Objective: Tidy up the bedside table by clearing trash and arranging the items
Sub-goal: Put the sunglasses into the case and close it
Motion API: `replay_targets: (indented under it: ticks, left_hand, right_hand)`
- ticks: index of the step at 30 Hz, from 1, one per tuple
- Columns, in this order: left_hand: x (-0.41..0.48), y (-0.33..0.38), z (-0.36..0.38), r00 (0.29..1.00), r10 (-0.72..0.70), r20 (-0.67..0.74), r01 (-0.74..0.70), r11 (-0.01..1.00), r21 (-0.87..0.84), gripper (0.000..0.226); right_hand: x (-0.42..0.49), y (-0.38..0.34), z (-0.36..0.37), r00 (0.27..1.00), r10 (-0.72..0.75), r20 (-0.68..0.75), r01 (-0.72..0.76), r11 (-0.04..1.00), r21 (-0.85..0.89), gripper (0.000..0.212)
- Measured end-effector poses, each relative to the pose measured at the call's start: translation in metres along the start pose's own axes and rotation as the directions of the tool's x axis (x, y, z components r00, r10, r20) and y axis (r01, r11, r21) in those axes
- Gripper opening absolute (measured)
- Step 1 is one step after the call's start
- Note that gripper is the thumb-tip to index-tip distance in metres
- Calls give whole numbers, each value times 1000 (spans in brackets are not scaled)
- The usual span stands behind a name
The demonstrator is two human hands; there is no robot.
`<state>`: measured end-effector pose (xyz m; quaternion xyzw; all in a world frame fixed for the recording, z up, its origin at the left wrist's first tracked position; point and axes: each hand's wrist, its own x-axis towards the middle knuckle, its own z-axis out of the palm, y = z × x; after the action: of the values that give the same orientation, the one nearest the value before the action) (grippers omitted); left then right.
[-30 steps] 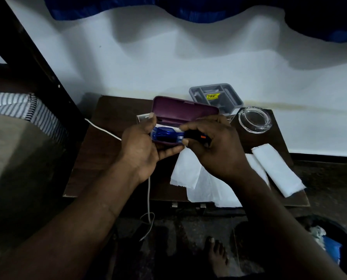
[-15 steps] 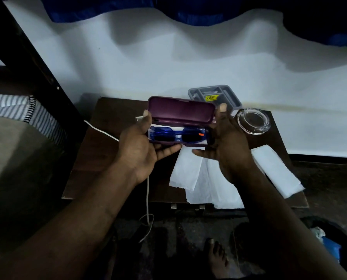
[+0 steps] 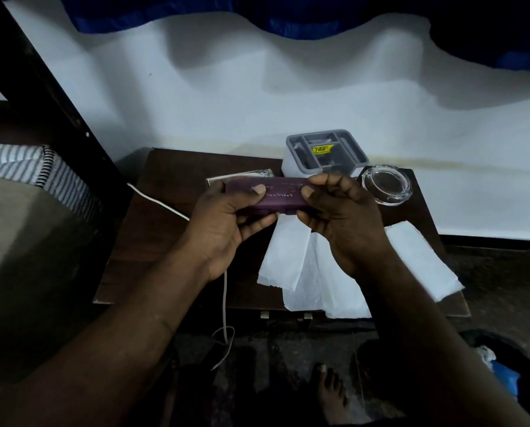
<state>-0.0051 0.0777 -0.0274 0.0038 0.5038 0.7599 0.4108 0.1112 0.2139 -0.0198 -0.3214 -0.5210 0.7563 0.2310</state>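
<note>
One purple glasses case (image 3: 280, 195) is held level above the middle of the dark wooden desk (image 3: 171, 186), its lid down. Two hands share it. The left hand (image 3: 226, 217) grips the left end, thumb flat on top and fingers curled underneath. The right hand (image 3: 340, 217) grips the right end the same way, thumb on the lid and fingers wrapped over the far edge and under the base.

Behind the case, at the back of the desk against the white wall, stands one grey divided organiser (image 3: 325, 149) with one yellow sticker inside. Just to its right sits one round clear glass dish (image 3: 386, 184). One flat pale-edged item (image 3: 245, 175) lies behind the case's left end; what it is cannot be told.

Three white tissue sheets lie on the desk's front half. Two overlap below the hands, the upper sheet (image 3: 283, 254) lying across the lower sheet (image 3: 322, 282), which hangs past the front edge. The third sheet (image 3: 424, 260) lies apart at the right side.

One white cable (image 3: 155, 198) crosses the desk's left part and drops over the front to the floor. One bare foot (image 3: 331, 392) rests on the floor below.
</note>
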Motion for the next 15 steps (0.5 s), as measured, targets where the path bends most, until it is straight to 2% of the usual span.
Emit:
replay_targets:
  ticks: [2, 6, 12, 15]
  left_hand:
    - [0, 0, 0, 1000, -26, -16, 26, 1000, 1, 37]
    - [-1, 1, -2, 997, -60, -50, 63, 997, 41, 32]
    - [0, 3, -4, 996, -2, -84, 9, 997, 78, 26]
    - [1, 3, -4, 997, 14, -81, -7, 996, 87, 25]
  right_hand:
    - [1, 1, -1, 999, -46, 2, 46, 999, -11, 21]
    - [3, 3, -1, 998, -63, -26, 62, 998, -15, 27]
    - [3, 2, 0, 992, 123, 17, -123, 992, -1, 38]
    - [4, 4, 1, 995, 103, 6, -103, 994, -31, 29]
